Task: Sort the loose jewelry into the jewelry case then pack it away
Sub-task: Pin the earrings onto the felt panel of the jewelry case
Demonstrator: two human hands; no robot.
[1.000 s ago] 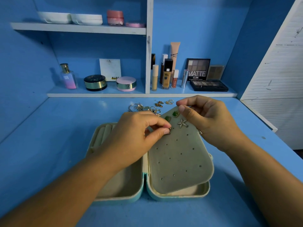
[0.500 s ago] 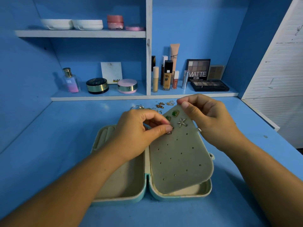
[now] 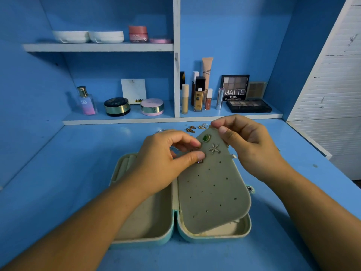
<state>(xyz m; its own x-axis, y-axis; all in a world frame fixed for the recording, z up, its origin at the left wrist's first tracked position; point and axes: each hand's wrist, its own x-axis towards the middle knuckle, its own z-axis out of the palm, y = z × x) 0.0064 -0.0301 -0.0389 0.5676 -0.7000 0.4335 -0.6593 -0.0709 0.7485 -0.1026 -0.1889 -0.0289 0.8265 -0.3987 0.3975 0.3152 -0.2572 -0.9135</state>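
Left hand (image 3: 166,163) now hides most rings (image 3: 163,130), pinching an earring (image 3: 199,162); right hand (image 3: 252,145) pinches panel (image 3: 211,188).

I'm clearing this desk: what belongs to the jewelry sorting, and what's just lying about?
Job: case, panel pinched by right hand, green stud, star stud, small stud pinched by left hand, loose earrings.
Lying about: perfume, compacts, foundation, palettes, jars.

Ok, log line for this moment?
step: sorting | left hand: pinching small earring at earring panel | right hand: gripping panel top | jewelry case: open | loose jewelry: behind case
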